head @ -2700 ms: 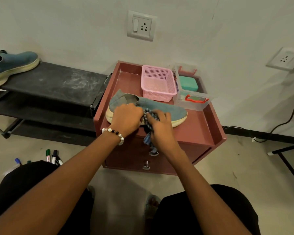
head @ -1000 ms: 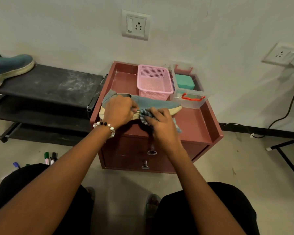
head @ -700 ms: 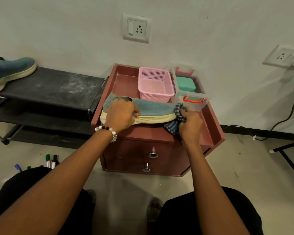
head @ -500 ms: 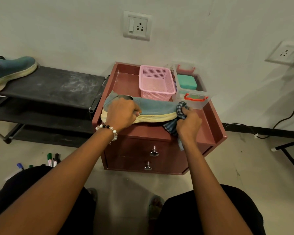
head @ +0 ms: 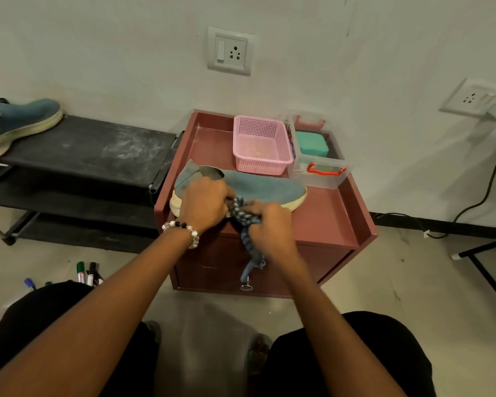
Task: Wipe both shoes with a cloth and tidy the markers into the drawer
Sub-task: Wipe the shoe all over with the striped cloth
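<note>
other shoe [head: 17, 124]: on the black rack [head: 92, 150], far left, well apart from my hands. I can't tell whether it's been wiped.
markers [head: 88, 273]: loose on the floor by my left knee, a few more half hidden behind it. None in the drawer yet.
step: wiping the shoe [head: 258, 187] on the cabinet [head: 330, 222], along its near side at the sole edge. Marker tidy-up not started.
left hand [head: 205, 203]: fingers curled over the shoe's collar near the heel, pinning it down. Wrist straight, forearm reaching in from lower left.
cloth [head: 245, 217]: bunched against the shoe's near side between my two hands, tail hanging down over the drawer front [head: 212, 262].
right hand [head: 269, 224]: clamped on the cloth, knuckles up, pressing it into the sole about mid-length, just beside my left hand.
drawer knob [head: 246, 285]: lower one visible just under the cloth tail; upper one I can't see. Drawers look closed.
pink basket [head: 261, 144], clear box [head: 318, 161]: behind the shoe, not in play.
next: my guess is to stroke the cloth toward the toe, keeping the left hand's grip so the shoe doesn't slide off the front edge.
</note>
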`<control>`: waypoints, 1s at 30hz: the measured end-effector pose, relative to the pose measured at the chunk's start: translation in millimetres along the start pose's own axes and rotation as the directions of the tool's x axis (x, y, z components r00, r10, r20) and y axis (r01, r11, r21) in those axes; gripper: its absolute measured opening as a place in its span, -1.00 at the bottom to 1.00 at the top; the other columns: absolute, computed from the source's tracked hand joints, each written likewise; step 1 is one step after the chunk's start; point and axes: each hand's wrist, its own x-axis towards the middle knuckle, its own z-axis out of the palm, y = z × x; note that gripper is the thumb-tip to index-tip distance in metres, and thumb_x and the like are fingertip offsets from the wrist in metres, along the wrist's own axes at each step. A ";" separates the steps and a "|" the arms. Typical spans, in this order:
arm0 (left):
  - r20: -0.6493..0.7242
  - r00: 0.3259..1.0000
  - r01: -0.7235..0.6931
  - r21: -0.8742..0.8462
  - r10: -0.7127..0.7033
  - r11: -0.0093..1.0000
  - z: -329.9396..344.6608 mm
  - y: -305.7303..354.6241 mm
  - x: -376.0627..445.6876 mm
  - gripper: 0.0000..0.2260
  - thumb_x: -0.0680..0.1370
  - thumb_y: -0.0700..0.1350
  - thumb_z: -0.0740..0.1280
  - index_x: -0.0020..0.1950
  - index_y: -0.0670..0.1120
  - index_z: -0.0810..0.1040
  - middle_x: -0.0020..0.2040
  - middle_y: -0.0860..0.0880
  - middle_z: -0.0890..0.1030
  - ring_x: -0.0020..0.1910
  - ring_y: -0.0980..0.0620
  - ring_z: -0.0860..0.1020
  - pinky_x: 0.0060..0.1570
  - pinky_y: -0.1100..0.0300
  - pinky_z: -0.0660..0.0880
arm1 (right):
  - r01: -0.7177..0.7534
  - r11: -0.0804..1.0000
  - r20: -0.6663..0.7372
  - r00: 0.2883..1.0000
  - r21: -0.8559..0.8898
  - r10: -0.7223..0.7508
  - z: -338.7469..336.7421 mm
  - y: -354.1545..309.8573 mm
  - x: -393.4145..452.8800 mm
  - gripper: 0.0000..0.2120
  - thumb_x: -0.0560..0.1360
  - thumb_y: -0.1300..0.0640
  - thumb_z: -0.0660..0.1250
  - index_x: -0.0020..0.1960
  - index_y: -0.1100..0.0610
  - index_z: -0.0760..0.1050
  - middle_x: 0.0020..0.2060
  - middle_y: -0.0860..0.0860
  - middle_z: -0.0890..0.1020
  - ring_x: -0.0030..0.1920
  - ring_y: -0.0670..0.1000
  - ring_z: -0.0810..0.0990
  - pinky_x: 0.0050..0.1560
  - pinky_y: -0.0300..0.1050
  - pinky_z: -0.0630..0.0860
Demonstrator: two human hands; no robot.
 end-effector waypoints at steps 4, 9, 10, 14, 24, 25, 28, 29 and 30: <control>0.170 0.985 0.032 -0.103 -0.014 0.994 0.4 -3.2 -1.0 -0.85 0.42 -0.10 0.47 -0.04 0.05 0.71 -0.09 0.07 0.69 -0.07 0.06 0.61 -0.16 0.25 0.46 | -0.221 0.972 -0.055 0.973 0.082 0.225 -58.5 25.0 6.6 -0.66 0.39 0.40 0.26 0.05 0.15 0.66 -0.07 -0.01 0.68 -0.10 -0.09 0.58 -0.12 -0.24 0.48; -0.047 0.986 0.153 -0.155 -0.162 0.976 -1.0 -3.1 5.9 -0.90 0.44 -0.19 0.42 -0.10 -0.05 0.71 -0.13 0.00 0.68 -0.06 -0.02 0.57 0.08 0.12 0.46 | -0.184 0.971 -0.210 0.954 0.153 0.214 -67.7 30.1 10.4 -0.69 0.44 0.37 0.26 0.08 0.14 0.64 -0.14 -0.04 0.63 -0.14 -0.13 0.55 -0.32 -0.46 0.40; -0.089 0.980 0.171 -0.104 -0.180 0.980 0.2 -4.3 6.1 -0.89 0.46 -0.19 0.41 -0.07 -0.04 0.70 -0.11 -0.04 0.67 -0.05 -0.06 0.56 0.04 0.08 0.48 | -0.150 0.982 -0.246 0.953 0.116 0.175 -64.1 26.9 13.9 -0.69 0.44 0.36 0.26 0.10 0.14 0.63 -0.13 -0.04 0.63 -0.13 -0.11 0.55 -0.27 -0.45 0.44; 0.006 0.965 0.262 -0.080 -0.262 0.962 0.1 -8.6 1.8 -0.86 0.38 -0.06 0.52 -0.08 0.00 0.68 -0.06 -0.10 0.59 -0.07 -0.09 0.56 -0.25 0.10 0.50 | -0.106 0.994 -0.497 0.861 0.031 0.107 -57.4 20.1 28.9 -0.69 0.44 0.37 0.29 0.14 0.20 0.60 -0.05 0.10 0.67 -0.03 0.04 0.59 0.02 -0.10 0.54; 0.110 0.962 0.246 0.028 -0.248 0.969 -6.0 -1.0 -16.1 -0.79 0.47 0.00 0.42 0.09 0.04 0.65 0.10 -0.06 0.59 0.03 -0.10 0.59 -0.13 0.09 0.50 | 0.029 0.971 0.036 0.999 -0.236 -0.021 -25.0 29.3 40.9 -0.55 0.41 0.20 0.38 0.28 0.07 0.43 0.13 0.07 0.59 0.17 0.12 0.51 0.22 0.04 0.41; 0.116 0.965 0.233 0.016 -0.233 0.972 -6.1 -0.5 -16.7 -0.83 0.48 -0.03 0.41 0.06 0.04 0.66 0.09 -0.05 0.58 0.01 -0.09 0.59 -0.16 0.11 0.49 | 0.034 0.955 0.060 0.998 -0.295 -0.017 -16.5 30.3 40.5 -0.57 0.42 0.17 0.36 0.27 0.02 0.43 0.14 0.03 0.58 0.19 0.12 0.48 0.22 0.13 0.38; 0.133 0.971 0.192 0.048 -0.197 0.980 -6.6 2.0 -17.5 -0.86 0.50 -0.08 0.36 0.02 0.03 0.67 0.04 -0.04 0.60 -0.03 -0.05 0.59 -0.24 0.17 0.42 | 0.121 0.868 0.152 0.987 -0.483 -0.053 4.2 21.7 35.3 -0.56 0.47 0.15 0.29 0.32 -0.09 0.39 0.24 -0.05 0.50 0.27 0.10 0.36 0.21 0.19 0.29; 0.127 0.976 0.165 0.090 -0.175 0.982 -6.2 3.1 -17.4 -0.84 0.51 -0.08 0.34 0.03 0.02 0.67 0.02 -0.05 0.60 -0.02 -0.06 0.58 -0.26 0.16 0.40 | 0.186 0.836 0.195 0.976 -0.517 -0.097 8.8 17.6 33.5 -0.55 0.48 0.16 0.27 0.33 -0.11 0.39 0.27 -0.07 0.47 0.27 0.09 0.33 0.19 0.18 0.27; 0.118 0.981 0.137 0.134 -0.153 0.981 -5.2 3.5 -17.3 -0.83 0.52 -0.08 0.32 0.03 0.02 0.67 0.01 -0.06 0.60 -0.02 -0.05 0.57 -0.29 0.16 0.38 | 0.253 0.814 0.239 0.960 -0.523 -0.145 10.4 14.9 33.6 -0.55 0.49 0.18 0.26 0.34 -0.12 0.39 0.28 -0.09 0.46 0.27 0.08 0.32 0.17 0.15 0.27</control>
